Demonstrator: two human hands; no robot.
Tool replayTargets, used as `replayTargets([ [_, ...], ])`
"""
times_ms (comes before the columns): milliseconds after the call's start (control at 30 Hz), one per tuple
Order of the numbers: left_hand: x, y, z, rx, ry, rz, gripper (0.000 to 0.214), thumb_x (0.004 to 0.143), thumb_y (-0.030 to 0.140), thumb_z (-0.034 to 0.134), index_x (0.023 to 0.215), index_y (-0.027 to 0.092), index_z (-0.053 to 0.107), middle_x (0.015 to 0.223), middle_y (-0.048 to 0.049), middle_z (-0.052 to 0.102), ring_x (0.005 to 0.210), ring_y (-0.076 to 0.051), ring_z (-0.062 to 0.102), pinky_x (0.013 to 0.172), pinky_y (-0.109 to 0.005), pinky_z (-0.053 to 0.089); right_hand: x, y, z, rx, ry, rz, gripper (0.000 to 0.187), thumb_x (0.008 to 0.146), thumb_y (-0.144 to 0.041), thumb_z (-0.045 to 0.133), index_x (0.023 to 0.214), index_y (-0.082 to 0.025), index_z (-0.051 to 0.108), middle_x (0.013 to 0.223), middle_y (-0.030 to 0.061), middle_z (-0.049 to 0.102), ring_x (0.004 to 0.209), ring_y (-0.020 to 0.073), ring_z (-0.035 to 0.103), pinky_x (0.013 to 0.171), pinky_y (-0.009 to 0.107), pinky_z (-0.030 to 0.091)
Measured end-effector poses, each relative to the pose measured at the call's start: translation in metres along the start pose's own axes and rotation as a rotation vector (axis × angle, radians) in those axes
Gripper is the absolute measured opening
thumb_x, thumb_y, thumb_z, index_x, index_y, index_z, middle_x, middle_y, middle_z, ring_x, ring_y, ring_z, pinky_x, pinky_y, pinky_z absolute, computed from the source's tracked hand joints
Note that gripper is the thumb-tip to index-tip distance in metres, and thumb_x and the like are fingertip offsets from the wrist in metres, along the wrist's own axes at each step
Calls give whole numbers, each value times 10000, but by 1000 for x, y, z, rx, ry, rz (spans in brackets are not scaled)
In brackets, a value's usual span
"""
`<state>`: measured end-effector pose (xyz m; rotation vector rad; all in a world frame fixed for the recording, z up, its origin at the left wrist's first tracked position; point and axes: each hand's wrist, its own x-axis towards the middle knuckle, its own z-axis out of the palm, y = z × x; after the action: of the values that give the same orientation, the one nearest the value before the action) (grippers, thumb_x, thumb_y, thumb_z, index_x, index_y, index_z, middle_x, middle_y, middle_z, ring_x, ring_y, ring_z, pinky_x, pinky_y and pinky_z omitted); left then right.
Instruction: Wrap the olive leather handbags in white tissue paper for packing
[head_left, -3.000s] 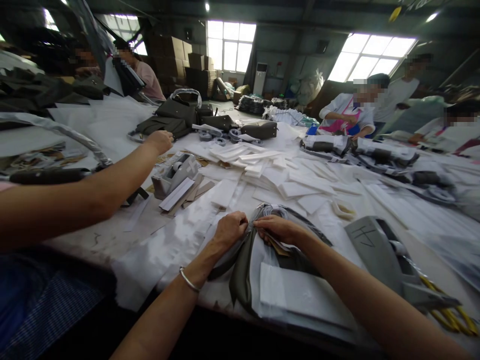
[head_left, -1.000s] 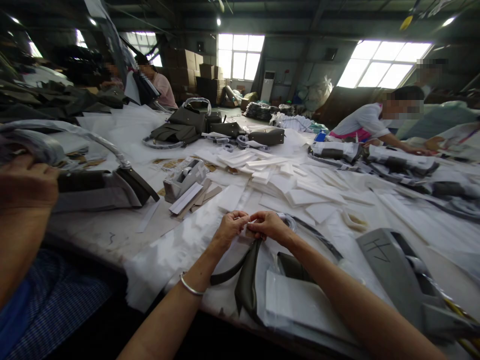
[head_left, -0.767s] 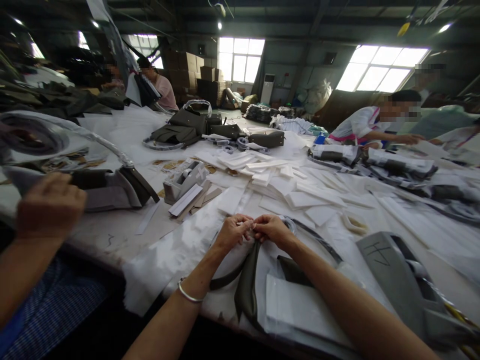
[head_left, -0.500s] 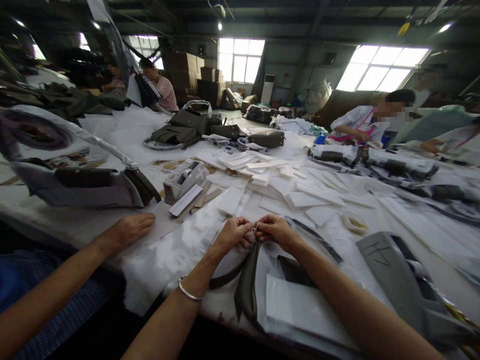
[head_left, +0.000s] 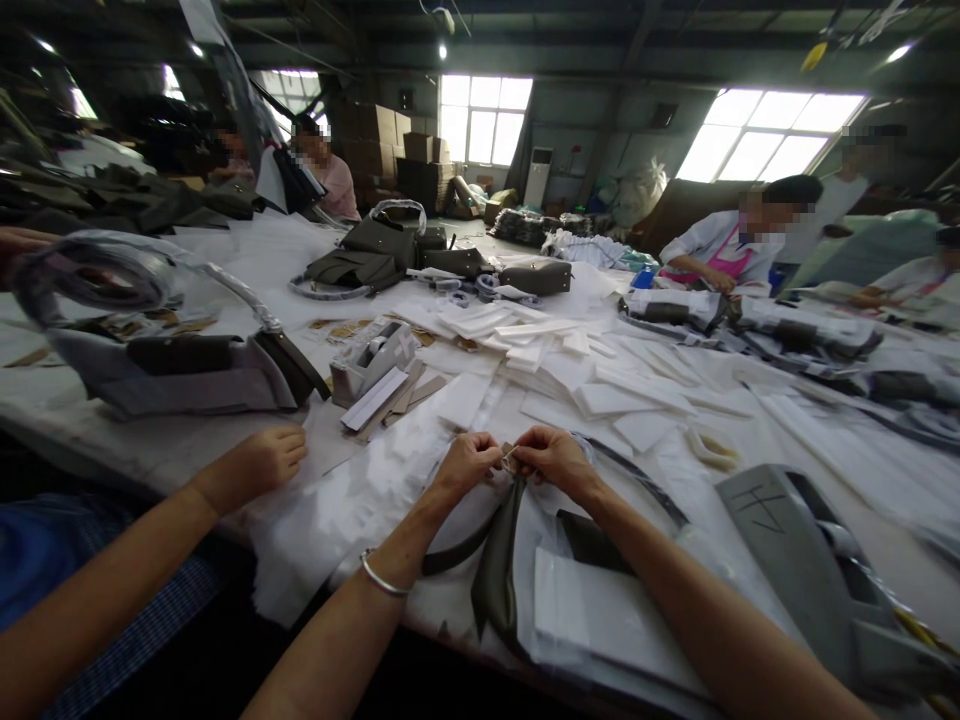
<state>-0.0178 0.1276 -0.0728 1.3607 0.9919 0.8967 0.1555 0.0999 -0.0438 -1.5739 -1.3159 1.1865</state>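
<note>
My left hand [head_left: 474, 463] and my right hand [head_left: 551, 462] meet over the end of a dark olive handbag [head_left: 495, 570]. Fingertips of both are pinched on a thin pale strand [head_left: 511, 453]; its exact kind is too small to make out. The handbag lies tilted at the table's front edge, with a white sheet in clear wrap [head_left: 592, 600] over its side. Its dark strap [head_left: 461, 550] curves out to the left below my left wrist, and another curved strap [head_left: 637, 468] shows beyond my right hand.
A co-worker's hand [head_left: 259, 465] rests on the table at left, near a wrapped handbag [head_left: 202, 370]. Tape dispensers stand mid-table [head_left: 371, 360] and at right [head_left: 802, 560]. White foam pieces [head_left: 570, 345] are strewn ahead; several bags [head_left: 382, 250] lie farther back.
My fingers remain pinched together, with the pale strand showing more between them. The co-worker's hand at left has curled its fingers. Another hand has appeared at the far left edge, by the wrapped handbag.
</note>
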Motion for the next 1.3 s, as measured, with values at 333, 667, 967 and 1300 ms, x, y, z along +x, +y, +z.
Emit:
replayTargets([
  [333,6,-1,-10,-102,266,114,221,807,376,611,720,180,559,669,25,570,620,-118,577,559,-209,503,-1,-8,-18,26,-64,25,310,696,-224,768,998,-201,703,923,32,731,647,144,668,473,220,532],
  [667,6,-2,-9,-384,142,66,453,769,605,644,861,205,451,752,19,621,640,-154,654,582,-287,572,4,15,2,-255,-139,-102,199,779,-344,668,896,-205,750,610,-31,606,524,108,500,495,215,403],
  [967,-1,10,-16,-474,-102,3,519,701,603,740,821,203,433,742,10,632,621,-145,650,572,-254,538,1,5,-9,-199,-303,-37,223,735,-383,715,849,-200,772,644,-18,624,477,90,465,426,197,399],
  [1300,-15,18,-22,-320,-457,-71,490,679,570,803,777,169,540,729,-18,646,650,-150,640,653,-258,512,-23,-32,-43,-213,-180,-22,336,694,-247,776,1024,-187,757,635,-14,642,510,92,523,468,184,441],
])
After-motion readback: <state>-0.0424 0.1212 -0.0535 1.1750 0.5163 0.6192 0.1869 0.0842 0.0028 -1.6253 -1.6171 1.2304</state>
